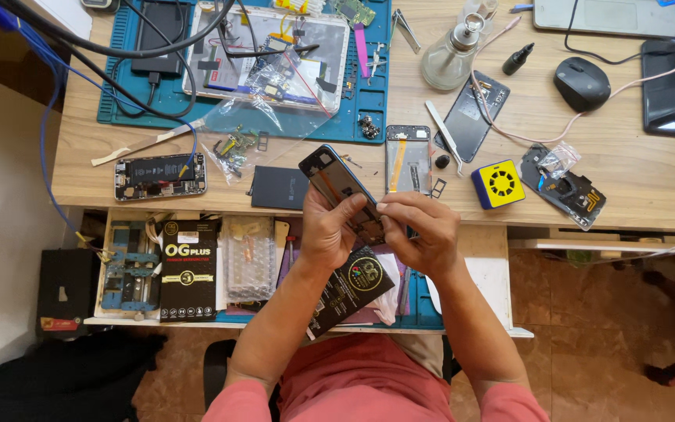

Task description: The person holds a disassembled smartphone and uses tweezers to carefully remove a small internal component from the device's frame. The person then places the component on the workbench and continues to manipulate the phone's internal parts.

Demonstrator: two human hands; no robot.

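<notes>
The left hand (328, 230) gripped the opened phone (343, 191) firmly while the right hand (423, 230) fingers pinched at its edge; a gentle, steady pull seemed best.

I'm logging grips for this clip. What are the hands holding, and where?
An opened phone body: left hand grips its lower end, right hand pinches the lower right edge.

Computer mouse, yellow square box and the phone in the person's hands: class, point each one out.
Computer mouse (581, 83), head view, middle of its dark top.
Yellow square box (498, 184), head view, its yellow face.
Phone (336, 180), head view, opened back above the left hand (326, 234).
</notes>
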